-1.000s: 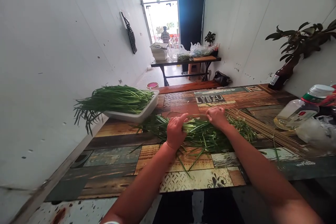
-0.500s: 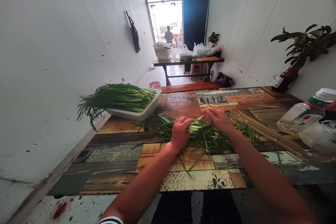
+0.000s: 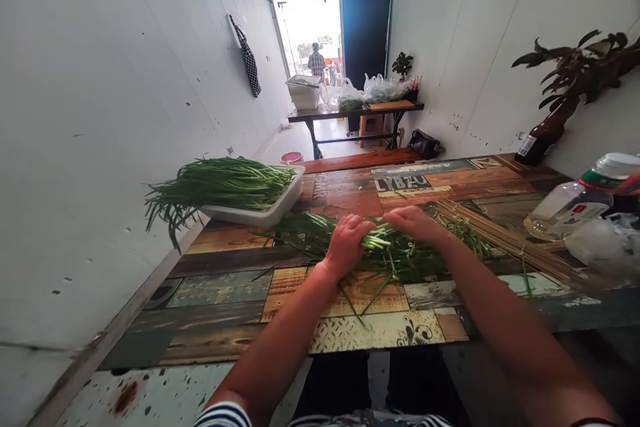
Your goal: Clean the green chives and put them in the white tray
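A loose pile of green chive stalks (image 3: 395, 257) lies across the middle of the patterned table (image 3: 225, 293). My left hand (image 3: 346, 245) is wrapped round a bunch of those stalks, its fingers curled over them. My right hand (image 3: 415, 223) rests on the same pile just to the right, fingers bent down onto the stalks, touching their pale ends. A white tray (image 3: 260, 213) heaped with more chive stalks (image 3: 220, 183) stands at the table's far left, its stalks overhanging the edge.
A bundle of thin bamboo skewers (image 3: 505, 243) lies to the right of the pile. A clear plastic bottle (image 3: 575, 200), a plastic bag (image 3: 605, 247) and a dark bottle with a plant (image 3: 540, 140) stand at right. A second table (image 3: 350, 115) and a person (image 3: 316, 63) are far behind.
My left hand has closed tighter round the bunch and my right hand has lowered onto the stalks. The view shifted slightly.
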`<state>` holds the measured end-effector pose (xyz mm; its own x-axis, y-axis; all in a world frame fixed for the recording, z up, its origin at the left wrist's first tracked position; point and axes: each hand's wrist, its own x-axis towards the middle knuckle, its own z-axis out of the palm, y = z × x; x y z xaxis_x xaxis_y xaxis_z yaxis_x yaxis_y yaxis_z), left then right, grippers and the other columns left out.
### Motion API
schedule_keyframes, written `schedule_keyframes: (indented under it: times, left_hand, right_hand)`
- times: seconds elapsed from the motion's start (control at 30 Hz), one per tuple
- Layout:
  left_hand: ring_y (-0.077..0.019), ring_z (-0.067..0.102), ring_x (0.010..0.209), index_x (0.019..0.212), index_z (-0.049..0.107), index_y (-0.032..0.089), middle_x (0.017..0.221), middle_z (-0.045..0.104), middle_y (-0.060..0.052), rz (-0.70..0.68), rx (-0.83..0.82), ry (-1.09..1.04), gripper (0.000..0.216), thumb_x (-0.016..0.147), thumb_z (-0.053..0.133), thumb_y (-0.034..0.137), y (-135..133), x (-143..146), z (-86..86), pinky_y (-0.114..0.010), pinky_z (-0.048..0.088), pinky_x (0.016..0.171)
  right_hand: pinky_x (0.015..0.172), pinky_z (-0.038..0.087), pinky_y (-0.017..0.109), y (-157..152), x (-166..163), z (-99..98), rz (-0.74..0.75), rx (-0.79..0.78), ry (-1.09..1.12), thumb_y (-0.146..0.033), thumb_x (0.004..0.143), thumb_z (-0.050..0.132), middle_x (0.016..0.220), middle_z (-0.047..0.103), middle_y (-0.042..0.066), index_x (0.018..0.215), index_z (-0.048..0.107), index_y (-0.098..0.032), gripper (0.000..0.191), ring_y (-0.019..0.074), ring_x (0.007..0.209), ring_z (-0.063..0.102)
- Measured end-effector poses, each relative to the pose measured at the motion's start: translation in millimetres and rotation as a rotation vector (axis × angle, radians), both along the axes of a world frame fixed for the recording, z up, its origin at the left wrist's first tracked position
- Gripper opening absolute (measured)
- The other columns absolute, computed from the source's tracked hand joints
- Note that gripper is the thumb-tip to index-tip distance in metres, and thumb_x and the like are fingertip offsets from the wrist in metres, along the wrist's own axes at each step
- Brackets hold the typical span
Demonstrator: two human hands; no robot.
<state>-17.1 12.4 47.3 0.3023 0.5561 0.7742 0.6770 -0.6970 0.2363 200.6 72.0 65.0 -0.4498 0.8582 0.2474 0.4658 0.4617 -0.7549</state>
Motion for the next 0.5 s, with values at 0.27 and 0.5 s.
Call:
schedule_keyframes:
  times: [0.27,0.5]
  left_hand:
    - [-0.0134,0.056,0.073,0.091,0.055,0.020,0.079,0.058,-0.001,0.286,0.423,-0.475,0.013,0.091,0.043,0.017,-18,-24,44.7,-0.027,0.043,0.068]
    - [-0.0079,0.041,0.055,0.087,0.048,0.020,0.074,0.046,0.003,0.366,0.878,-0.573,0.009,0.092,0.042,0.016,-36,-64,120.7,-0.029,0.036,0.059]
  right_hand:
    - [0.077,0.043,0.031,4,15,-11.7,-0.141,0.227,-0.356,-0.037,0.081,0.059,0.091,0.066,0.008,0.091,0.070,-0.019,0.023,0.0210,0.086,0.058]
    - [0.085,0.036,0.037,10,13,-35.5,-0.030,0.186,-0.756,-0.029,0.078,0.062,0.113,0.062,0.007,0.100,0.068,-0.024,0.023,0.0258,0.108,0.050]
